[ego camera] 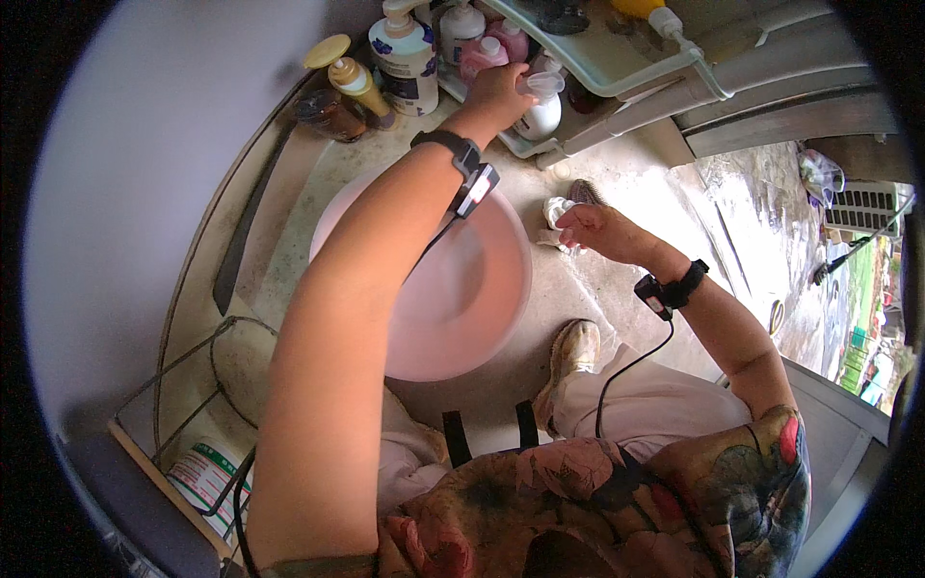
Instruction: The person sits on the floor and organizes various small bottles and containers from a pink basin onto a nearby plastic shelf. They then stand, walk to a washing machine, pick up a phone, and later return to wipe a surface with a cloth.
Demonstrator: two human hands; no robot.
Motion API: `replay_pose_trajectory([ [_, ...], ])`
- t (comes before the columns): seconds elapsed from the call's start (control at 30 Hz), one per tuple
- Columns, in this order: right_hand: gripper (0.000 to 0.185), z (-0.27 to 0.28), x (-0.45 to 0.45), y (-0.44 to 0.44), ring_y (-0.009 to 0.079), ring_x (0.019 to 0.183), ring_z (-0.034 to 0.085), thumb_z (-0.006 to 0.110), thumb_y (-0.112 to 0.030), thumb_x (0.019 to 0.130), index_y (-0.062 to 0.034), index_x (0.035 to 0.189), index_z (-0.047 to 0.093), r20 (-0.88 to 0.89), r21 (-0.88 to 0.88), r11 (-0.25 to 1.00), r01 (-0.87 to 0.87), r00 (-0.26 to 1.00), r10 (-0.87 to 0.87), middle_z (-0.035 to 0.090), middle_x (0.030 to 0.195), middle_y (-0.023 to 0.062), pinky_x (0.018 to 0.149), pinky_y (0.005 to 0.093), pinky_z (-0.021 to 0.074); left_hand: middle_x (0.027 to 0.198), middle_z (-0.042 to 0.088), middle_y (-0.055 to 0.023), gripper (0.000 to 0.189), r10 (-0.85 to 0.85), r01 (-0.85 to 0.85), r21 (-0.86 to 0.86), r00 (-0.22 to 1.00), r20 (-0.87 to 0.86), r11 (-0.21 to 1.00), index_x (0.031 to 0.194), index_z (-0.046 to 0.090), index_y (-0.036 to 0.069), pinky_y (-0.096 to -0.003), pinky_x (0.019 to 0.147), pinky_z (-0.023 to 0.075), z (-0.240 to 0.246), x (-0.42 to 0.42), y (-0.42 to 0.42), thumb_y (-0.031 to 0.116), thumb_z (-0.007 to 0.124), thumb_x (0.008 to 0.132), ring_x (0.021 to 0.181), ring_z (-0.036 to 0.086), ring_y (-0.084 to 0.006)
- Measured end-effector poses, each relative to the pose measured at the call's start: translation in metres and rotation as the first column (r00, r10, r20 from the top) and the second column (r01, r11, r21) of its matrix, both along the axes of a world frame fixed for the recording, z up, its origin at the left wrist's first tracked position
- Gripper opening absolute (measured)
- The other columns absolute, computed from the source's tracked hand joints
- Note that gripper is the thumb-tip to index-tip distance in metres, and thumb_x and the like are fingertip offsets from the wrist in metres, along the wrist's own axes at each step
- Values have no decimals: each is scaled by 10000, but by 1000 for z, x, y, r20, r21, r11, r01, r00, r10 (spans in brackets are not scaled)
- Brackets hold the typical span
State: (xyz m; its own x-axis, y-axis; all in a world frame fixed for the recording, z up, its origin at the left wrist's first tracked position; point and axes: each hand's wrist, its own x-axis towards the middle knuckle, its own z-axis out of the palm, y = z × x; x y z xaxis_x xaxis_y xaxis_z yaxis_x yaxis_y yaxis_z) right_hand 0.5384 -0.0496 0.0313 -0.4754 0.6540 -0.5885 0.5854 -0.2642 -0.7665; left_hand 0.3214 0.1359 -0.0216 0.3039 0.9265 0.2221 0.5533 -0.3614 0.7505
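My left hand (498, 100) reaches past the pink basin to the bottles by the wall. Its thumb and finger close on the clear-capped top of a white bottle (540, 119), which stands at the edge of a light tray (531, 150). Over the floor to the right of the basin is my right hand (603, 230), fingers bent. Behind its fingertips shows a crumpled white cloth-like thing (556, 209); whether they grip it is unclear. A large pink plastic basin (498, 289) stands on the floor, partly covered by my left forearm.
Left of the tray stand a large pump bottle (408, 65), a gold pump bottle (361, 90) and a brown jar (329, 115). Pink bottles (480, 58) stand behind my left hand. A translucent shelf bin (614, 65) overhangs them. A dark ribbed object (587, 191) lies beyond my right hand.
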Motion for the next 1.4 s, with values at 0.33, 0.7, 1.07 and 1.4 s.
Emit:
replay_pose_trajectory([
  [0.33, 229, 33, -38, -4, 244, 976, 669, 584, -170, 978, -23, 1151, 610, 125, 219, 948, -230, 970, 207, 697, 1045, 135, 869, 364, 525, 988, 712, -177, 344, -352, 257, -372, 911, -217, 892, 1085, 697, 63, -415, 817, 542, 64, -149, -104, 244, 722, 794, 899, 690, -338],
  [0.7, 642, 6, -96, 65, 198, 954, 667, 669, -181, 932, 12, 1457, 354, 98, 418, 889, -190, 982, 164, 621, 1268, 156, 796, 331, 552, 1121, 621, -128, 706, 524, -362, -694, 852, 26, 623, 1394, 413, -33, -324, 822, 556, 12, -280, -105, 228, 778, 849, 956, 635, -197],
  [1.07, 614, -85, -205, 214, 292, 1057, 564, 716, -144, 847, -1, 1354, 403, -103, 407, 876, 260, 966, -238, 573, 1179, 148, 887, 375, 482, 1397, 505, -89, 667, 472, 55, -633, 618, 629, 772, 1464, 359, 13, -310, 1110, 361, -30, -266, -66, 140, 701, 905, 1272, 496, -200],
  [1.4, 820, -133, -211, 222, 446, 1108, 600, 712, -307, 873, 104, 1369, 204, 282, 582, 813, -32, 945, -165, 602, 1178, 286, 904, 461, 493, 1357, 546, -75, 575, 497, -160, -625, 763, 413, 764, 1418, 432, 29, -330, 1096, 347, -53, -251, -41, 42, 638, 881, 1281, 480, -204],
])
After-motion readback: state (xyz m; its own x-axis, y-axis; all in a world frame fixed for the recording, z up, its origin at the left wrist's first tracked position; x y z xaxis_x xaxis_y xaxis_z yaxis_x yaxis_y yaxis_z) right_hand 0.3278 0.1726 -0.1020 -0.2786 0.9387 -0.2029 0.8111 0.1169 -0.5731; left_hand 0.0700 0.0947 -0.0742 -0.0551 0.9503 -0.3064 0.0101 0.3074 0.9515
